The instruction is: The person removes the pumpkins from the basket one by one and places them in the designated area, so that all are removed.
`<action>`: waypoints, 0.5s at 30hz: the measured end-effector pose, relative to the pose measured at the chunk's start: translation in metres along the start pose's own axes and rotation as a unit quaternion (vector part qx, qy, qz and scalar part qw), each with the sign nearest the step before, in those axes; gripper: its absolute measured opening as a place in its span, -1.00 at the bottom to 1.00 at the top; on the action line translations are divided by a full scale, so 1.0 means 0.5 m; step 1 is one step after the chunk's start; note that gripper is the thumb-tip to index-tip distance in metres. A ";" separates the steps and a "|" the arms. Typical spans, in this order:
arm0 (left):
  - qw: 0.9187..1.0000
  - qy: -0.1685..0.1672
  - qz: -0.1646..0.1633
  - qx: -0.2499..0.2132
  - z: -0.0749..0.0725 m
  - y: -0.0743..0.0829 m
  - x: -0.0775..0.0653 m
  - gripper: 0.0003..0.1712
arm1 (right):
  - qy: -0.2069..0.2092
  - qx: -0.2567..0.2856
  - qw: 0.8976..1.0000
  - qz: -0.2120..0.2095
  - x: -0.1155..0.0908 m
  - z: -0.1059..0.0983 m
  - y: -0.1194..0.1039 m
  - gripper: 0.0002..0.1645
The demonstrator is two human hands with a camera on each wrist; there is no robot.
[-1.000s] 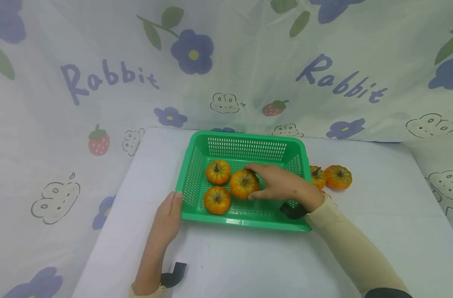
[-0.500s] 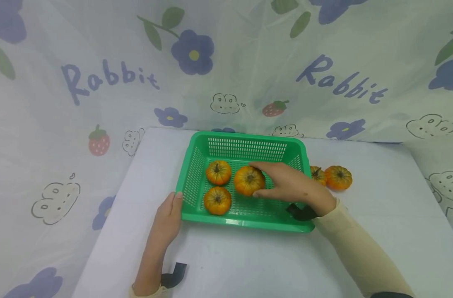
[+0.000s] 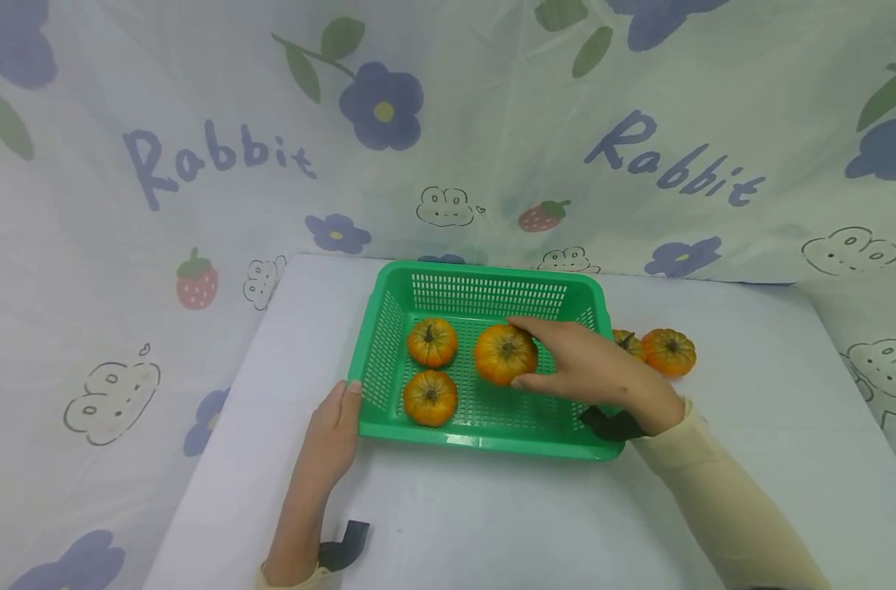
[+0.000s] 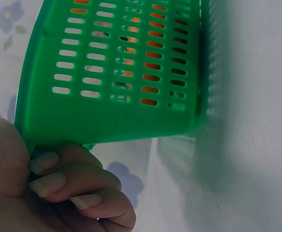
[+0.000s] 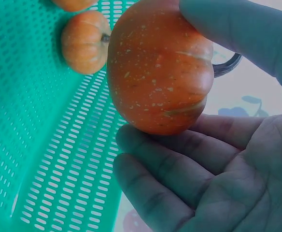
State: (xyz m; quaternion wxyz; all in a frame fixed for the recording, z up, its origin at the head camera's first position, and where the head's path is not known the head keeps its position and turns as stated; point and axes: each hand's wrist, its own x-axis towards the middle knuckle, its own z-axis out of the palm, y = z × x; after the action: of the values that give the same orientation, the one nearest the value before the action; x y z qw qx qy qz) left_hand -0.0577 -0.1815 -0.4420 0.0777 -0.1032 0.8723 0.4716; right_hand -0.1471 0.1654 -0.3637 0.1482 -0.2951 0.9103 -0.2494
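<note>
My right hand (image 3: 584, 365) grips a small orange pumpkin (image 3: 505, 355) between thumb and fingers, over the inside of a green plastic basket (image 3: 463, 440). In the right wrist view the held pumpkin (image 5: 160, 72) shows its smooth side, and its curved dark stem points toward the palm. Two more pumpkins sit on the basket's left part: one at the back (image 3: 432, 342), one in front (image 3: 430, 399). At the near left corner my left hand (image 3: 332, 434) holds the basket rim, thumb on top. The left wrist view shows its fingers (image 4: 78, 179) curled under that rim.
Outside the basket, to its right, one pumpkin (image 3: 669, 353) lies on the white-covered table (image 3: 757, 393). Another pumpkin (image 3: 628, 342) beside it is partly hidden behind the basket edge and my right arm. A patterned cloth (image 3: 492, 123) hangs behind the table.
The pumpkin in my right hand has moved to the right, away from the two on the left, and looks slightly raised. My left hand has stayed at the basket's corner.
</note>
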 end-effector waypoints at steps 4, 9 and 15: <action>1.000 0.000 0.000 0.003 0.001 -0.002 0.002 -0.39 | 0.005 -0.005 1.000 0.006 -0.010 -0.003 0.004 0.02; 1.000 0.000 0.000 0.008 0.001 -0.001 0.002 -0.39 | 0.008 -0.006 1.000 0.005 -0.020 -0.006 0.006 0.01; 1.000 0.001 0.000 0.006 0.001 -0.001 0.001 -0.39 | 0.008 -0.008 1.000 0.008 -0.030 -0.008 0.010 0.01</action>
State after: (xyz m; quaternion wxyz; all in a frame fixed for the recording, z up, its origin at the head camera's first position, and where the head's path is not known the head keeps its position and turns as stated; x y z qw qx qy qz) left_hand -0.0580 -0.1815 -0.4426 0.0778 -0.1032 0.8754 0.4659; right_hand -0.1395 0.1796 -0.3613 0.1405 -0.2867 0.9159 -0.2433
